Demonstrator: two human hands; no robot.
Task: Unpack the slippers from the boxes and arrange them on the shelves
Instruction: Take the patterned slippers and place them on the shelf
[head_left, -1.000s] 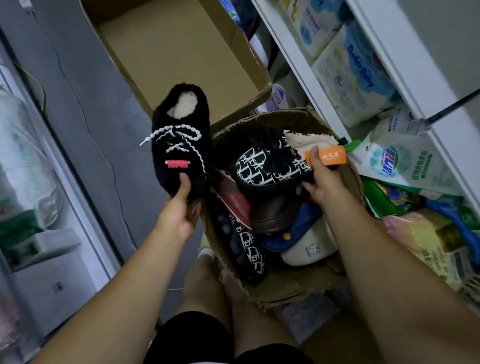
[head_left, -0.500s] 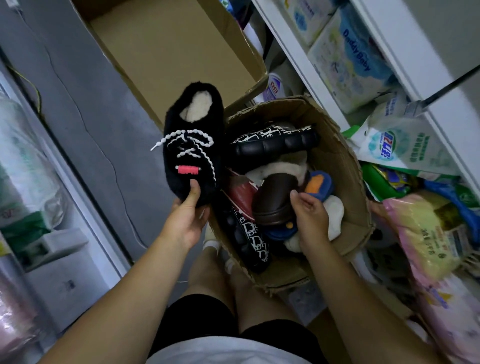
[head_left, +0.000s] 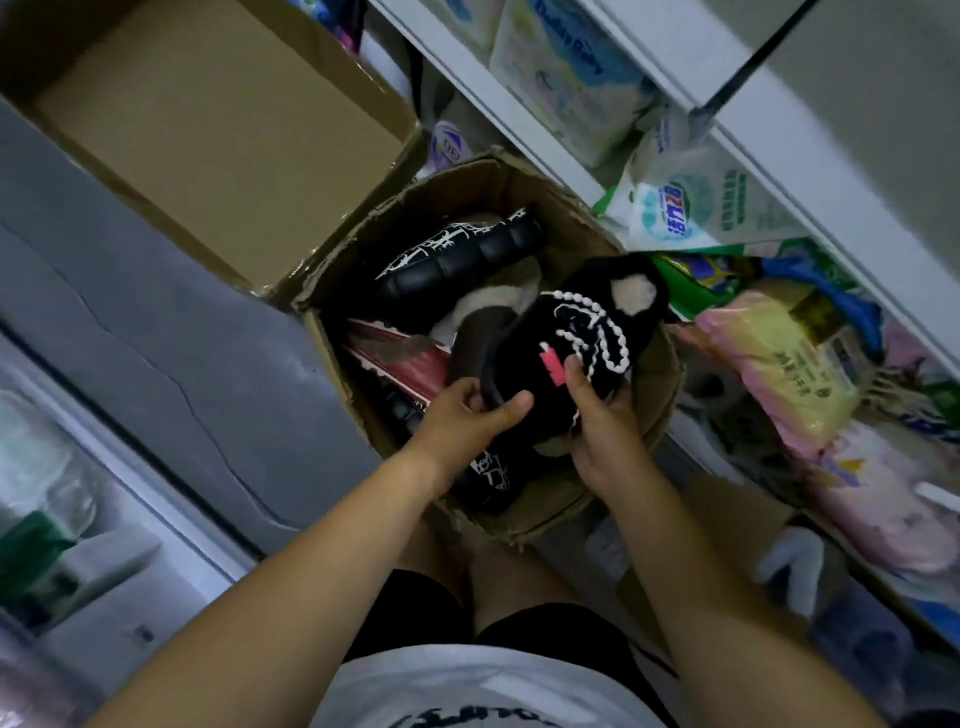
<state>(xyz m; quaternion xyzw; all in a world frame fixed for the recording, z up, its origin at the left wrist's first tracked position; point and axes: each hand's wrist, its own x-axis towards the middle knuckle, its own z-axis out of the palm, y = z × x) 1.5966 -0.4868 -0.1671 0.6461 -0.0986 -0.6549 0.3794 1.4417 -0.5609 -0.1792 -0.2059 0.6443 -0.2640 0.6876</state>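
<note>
Well, from the head view, unpacking is the step in hand: the left hand (head_left: 467, 415) pinches the near end of one black fluffy slipper (head_left: 587, 332), and the right hand (head_left: 605, 436) cups it, thumb on top, just above the open box (head_left: 524, 179). Next it probably needs lifting clear toward the shelves (head_left: 524, 122). I count two boxes, one being the empty box (head_left: 208, 135), one held slipper, and at least four other slippers (head_left: 457, 254) inside.

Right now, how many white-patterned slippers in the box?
2. Far slipper lies across the back of the cardboard box; near slipper pokes out under the left hand. Others may be buried.
</note>
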